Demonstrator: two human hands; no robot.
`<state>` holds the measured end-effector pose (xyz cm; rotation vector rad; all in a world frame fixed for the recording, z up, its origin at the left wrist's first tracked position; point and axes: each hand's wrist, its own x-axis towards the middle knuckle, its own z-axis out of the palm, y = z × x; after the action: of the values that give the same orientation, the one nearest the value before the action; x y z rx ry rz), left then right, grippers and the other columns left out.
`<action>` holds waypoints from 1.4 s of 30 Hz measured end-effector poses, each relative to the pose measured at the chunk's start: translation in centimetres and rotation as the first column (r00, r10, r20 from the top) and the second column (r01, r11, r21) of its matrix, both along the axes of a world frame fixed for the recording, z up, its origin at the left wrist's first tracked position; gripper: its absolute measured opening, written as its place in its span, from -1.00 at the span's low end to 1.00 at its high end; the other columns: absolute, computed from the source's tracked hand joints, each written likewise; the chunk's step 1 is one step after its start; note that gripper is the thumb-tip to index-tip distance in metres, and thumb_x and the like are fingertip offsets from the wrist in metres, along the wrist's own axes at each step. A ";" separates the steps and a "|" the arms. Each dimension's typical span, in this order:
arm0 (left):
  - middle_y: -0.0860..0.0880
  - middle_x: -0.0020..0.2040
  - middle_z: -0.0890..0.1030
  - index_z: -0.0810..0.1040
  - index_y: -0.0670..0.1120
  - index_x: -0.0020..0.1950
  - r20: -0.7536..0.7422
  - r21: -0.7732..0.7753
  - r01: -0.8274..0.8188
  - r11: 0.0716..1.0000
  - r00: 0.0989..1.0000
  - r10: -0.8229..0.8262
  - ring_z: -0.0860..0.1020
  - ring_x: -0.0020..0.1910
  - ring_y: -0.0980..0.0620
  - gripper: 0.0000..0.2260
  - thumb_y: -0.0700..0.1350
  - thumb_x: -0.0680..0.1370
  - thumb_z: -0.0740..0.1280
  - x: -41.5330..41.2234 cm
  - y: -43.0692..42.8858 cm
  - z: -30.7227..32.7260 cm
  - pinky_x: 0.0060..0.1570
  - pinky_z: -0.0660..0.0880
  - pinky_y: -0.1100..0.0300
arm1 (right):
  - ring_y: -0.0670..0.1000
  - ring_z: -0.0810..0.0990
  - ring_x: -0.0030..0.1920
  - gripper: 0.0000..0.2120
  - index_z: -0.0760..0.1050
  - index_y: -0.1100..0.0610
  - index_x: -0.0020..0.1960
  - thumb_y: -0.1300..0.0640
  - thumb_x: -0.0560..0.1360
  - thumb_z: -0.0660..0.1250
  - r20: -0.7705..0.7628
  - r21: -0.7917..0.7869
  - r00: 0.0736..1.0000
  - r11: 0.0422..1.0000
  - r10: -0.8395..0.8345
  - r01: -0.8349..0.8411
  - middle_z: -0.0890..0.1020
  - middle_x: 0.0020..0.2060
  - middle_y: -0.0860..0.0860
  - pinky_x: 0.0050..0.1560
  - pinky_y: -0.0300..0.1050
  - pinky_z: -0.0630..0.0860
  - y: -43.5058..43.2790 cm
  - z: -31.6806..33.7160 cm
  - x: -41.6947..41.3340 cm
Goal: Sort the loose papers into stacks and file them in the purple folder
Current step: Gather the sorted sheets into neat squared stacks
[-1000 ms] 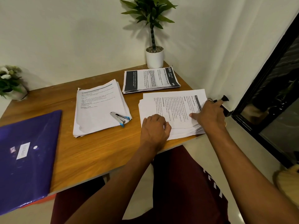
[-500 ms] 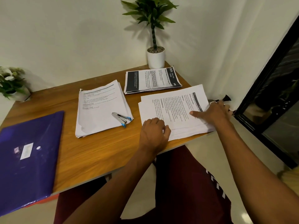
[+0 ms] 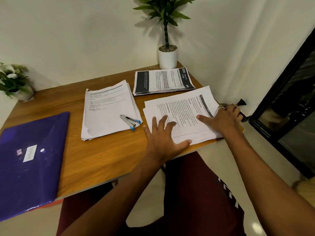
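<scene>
Head view: wooden worktop (image 3: pixel 105 154) in a room corner, seen from above.
Near stack (image 3: pixel 180 113): loose papers at the worktop's right near corner, sheets fanned unevenly, printed side up.
Left hand (image 3: pixel 163 133): released, fingers spread flat, pressing on that stack's near-left part.
Right hand (image 3: pixel 223 118): thumb laid straight on the top sheet at the right edge. The fingers pass over the edge, and I cannot tell whether they grip.
Middle stack (image 3: pixel 105 113): papers left of the first stack, apart from it, slightly askew.
Stapler (image 3: pixel 130 121): silver and blue, lying on the middle papers' near-right corner.
Far stack (image 3: pixel 163 80): dark-banded sheets, squared, just in front of the white pot.
Purple folder (image 3: pixel 30 159): closed, flat on the worktop's left end, well apart from all papers, near edge overhanging, with a white label on its cover.
Potted plant (image 3: pixel 167 55): white pot, far corner.
Flower pot (image 3: pixel 15 82): far left edge.
</scene>
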<state>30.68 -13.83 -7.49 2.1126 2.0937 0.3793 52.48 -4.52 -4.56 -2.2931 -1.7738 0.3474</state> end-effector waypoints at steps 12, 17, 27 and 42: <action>0.03 0.60 0.26 0.24 0.13 0.57 -0.064 -0.136 0.208 0.969 0.974 -0.218 0.21 0.57 -0.08 -0.25 0.48 0.48 0.19 0.2 0.7 2.1 0.51 0.15 -0.27 | 0.28 0.21 0.51 -0.04 0.35 0.18 0.43 -0.47 0.31 0.43 0.007 -0.096 1.000 0.995 0.020 -0.019 0.36 0.44 0.26 0.43 0.17 0.28 0.3 2.1 -1.2; -0.07 0.55 0.32 0.12 0.08 0.61 -0.183 -0.210 0.329 0.921 0.912 -0.367 0.38 0.44 -0.15 -0.26 0.42 0.54 0.16 0.8 1.5 3.6 0.30 0.45 -0.10 | 0.22 0.61 0.16 -0.34 0.43 0.10 0.18 -0.39 0.38 0.45 0.000 -0.204 0.995 0.974 0.098 -0.096 0.62 0.18 0.16 0.33 0.13 0.46 1.6 3.4 -0.1; -0.07 0.54 0.32 0.18 0.02 0.59 -0.185 -0.223 0.309 0.924 0.918 -0.352 0.39 0.42 -0.12 -0.26 0.43 0.54 0.15 0.8 1.7 3.5 0.27 0.47 -0.05 | 0.17 0.72 0.02 -0.57 0.58 0.10 0.27 -0.04 0.46 0.48 -0.913 -0.308 0.313 0.946 -0.263 -0.102 0.74 0.02 0.12 0.19 0.13 0.60 -0.2 6.6 2.7; -0.03 0.50 0.42 0.29 0.00 0.56 -0.036 -0.080 0.177 0.981 0.983 -0.180 0.44 0.40 -0.08 -0.29 0.42 0.56 0.15 1.3 1.2 3.7 0.27 0.46 -0.02 | 0.05 0.69 0.07 -0.65 0.54 0.05 0.27 0.33 0.54 0.41 -0.984 -0.020 0.172 0.984 -0.051 0.178 0.69 0.14 -0.02 0.04 0.00 0.67 -4.7 0.0 -6.5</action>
<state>32.03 -12.62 -3.76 2.2593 1.8868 0.2294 45.98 -9.23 -4.55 -1.3452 -0.8103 1.3218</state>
